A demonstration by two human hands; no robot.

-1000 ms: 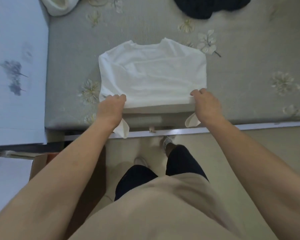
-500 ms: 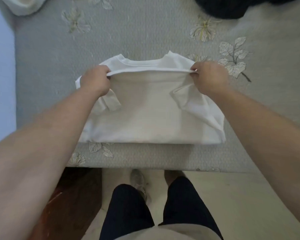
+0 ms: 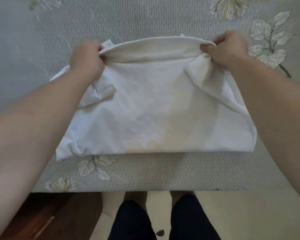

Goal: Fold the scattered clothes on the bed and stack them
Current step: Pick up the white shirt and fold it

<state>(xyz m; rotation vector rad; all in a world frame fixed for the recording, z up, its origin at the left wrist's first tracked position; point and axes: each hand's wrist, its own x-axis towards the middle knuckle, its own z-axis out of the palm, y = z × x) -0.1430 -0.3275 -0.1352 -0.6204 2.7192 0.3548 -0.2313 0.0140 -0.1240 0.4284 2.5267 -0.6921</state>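
A white T-shirt (image 3: 152, 108) lies folded in half on the grey flowered bed cover (image 3: 145, 16), its fold line toward the near bed edge. My left hand (image 3: 87, 58) grips the shirt's far left corner. My right hand (image 3: 227, 49) pinches the far right corner. Between the hands the doubled hem arches slightly above the bed. A short sleeve shows folded in on each side under my forearms.
The bed's near edge (image 3: 145, 189) runs across the lower part of the view, with pale floor (image 3: 249, 219) and my dark-trousered legs (image 3: 163, 220) below it. A dark wooden piece (image 3: 47, 215) stands at the lower left.
Both hands carried the shirt's bottom hem from the near bed edge up over to the collar end, folding it in half. My head has moved closer, so the other clothes have left the view.
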